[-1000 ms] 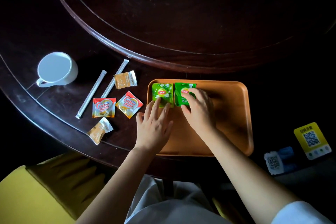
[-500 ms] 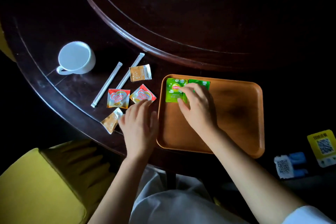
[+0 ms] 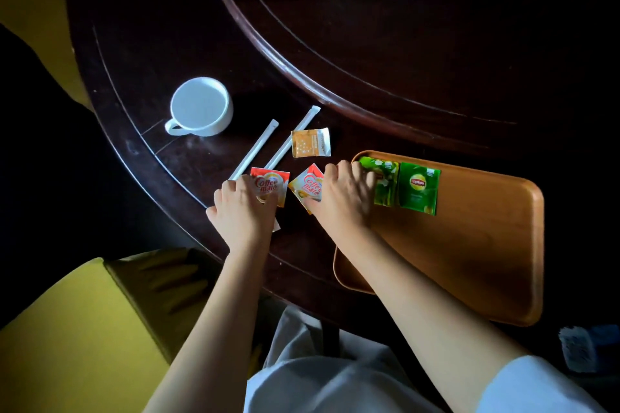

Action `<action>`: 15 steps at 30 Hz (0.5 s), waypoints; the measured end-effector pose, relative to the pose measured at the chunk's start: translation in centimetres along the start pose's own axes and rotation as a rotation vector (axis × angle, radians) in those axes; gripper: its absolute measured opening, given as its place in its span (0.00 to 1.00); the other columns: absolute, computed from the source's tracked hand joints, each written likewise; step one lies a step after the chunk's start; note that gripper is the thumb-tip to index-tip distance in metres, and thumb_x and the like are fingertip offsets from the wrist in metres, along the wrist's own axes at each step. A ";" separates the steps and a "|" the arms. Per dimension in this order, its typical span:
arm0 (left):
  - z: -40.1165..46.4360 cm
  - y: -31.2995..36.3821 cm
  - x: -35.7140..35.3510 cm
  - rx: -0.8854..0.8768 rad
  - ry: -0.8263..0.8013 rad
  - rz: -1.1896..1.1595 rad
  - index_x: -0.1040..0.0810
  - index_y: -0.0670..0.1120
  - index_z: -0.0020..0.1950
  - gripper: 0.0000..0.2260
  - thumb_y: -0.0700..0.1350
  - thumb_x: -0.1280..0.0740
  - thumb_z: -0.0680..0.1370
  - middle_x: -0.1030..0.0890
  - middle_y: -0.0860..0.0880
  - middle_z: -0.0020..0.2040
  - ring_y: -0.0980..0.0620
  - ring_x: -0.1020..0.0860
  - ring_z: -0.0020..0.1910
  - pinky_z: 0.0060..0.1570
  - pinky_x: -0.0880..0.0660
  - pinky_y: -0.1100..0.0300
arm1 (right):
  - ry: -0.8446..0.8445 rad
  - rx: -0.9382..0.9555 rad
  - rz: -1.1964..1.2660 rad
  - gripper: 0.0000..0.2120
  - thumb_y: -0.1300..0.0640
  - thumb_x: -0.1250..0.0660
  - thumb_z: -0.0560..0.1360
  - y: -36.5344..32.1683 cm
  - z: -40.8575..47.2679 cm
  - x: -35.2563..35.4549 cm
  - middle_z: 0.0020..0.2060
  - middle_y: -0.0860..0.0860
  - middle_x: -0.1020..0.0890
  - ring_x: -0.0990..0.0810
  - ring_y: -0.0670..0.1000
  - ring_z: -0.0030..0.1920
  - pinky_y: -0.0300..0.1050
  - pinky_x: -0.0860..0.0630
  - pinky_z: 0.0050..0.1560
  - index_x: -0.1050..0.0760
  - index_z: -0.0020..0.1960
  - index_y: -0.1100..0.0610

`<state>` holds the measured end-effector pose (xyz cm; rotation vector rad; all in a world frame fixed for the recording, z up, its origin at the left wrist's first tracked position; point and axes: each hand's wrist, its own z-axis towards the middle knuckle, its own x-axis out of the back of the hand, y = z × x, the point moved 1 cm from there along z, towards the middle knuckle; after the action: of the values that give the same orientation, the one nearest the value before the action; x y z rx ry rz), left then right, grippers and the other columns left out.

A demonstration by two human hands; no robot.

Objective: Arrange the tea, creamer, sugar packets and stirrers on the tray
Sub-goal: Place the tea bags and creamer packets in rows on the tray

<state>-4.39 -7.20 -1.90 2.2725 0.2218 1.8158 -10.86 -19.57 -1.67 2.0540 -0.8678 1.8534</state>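
Both hands shifted onto creamer packets (image 3: 270,187), hiding a sugar packet (image 3: 275,226).

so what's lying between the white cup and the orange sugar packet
In the head view, two paper-wrapped stirrers lie diagonally on the table between the white cup and the orange sugar packet.

Single head-worn wide-angle view – looks forward and steeply down, close over the dark round table (image 3: 174,54). Takes in both forearms, lap, yellow chair (image 3: 67,329) at lower left – tray (image 3: 486,261) right of centre. No second view to overlap.
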 end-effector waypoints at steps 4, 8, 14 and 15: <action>0.5 -0.1 -0.1 0.041 -0.015 -0.082 0.25 0.45 0.53 0.19 0.56 0.30 0.68 0.23 0.42 0.53 0.40 0.29 0.56 0.53 0.33 0.48 | -0.013 -0.030 0.008 0.29 0.43 0.29 0.67 -0.3 0.3 -0.2 0.56 0.58 0.24 0.31 0.58 0.60 0.55 0.38 0.61 0.30 0.57 0.61; 0.4 -0.2 0.1 0.045 0.008 -0.201 0.25 0.46 0.53 0.13 0.48 0.32 0.71 0.22 0.42 0.53 0.41 0.28 0.56 0.54 0.33 0.48 | 0.044 -0.049 0.055 0.25 0.50 0.25 0.64 -0.6 0.1 -0.5 0.50 0.59 0.19 0.26 0.60 0.55 0.56 0.34 0.56 0.29 0.54 0.60; -1.3 0.4 1.7 0.063 0.059 -0.645 0.22 0.48 0.44 0.03 0.40 0.34 0.73 0.19 0.48 0.43 0.52 0.22 0.42 0.42 0.29 0.66 | 0.208 0.014 0.562 0.09 0.65 0.34 0.69 2.5 -2.0 1.1 0.39 0.54 0.17 0.20 0.57 0.42 0.55 0.25 0.43 0.25 0.47 0.54; -1.8 0.8 2.0 0.058 0.045 -0.686 0.22 0.48 0.43 0.03 0.41 0.34 0.73 0.19 0.49 0.42 0.53 0.23 0.40 0.39 0.30 0.70 | 0.209 0.000 0.672 0.08 0.63 0.37 0.70 4.1 -2.5 1.6 0.40 0.53 0.17 0.20 0.56 0.43 0.55 0.24 0.44 0.25 0.46 0.53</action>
<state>-5.76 -7.31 0.56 1.8481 0.9377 1.4929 -15.18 -21.87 -0.54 1.6311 -1.6325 2.3191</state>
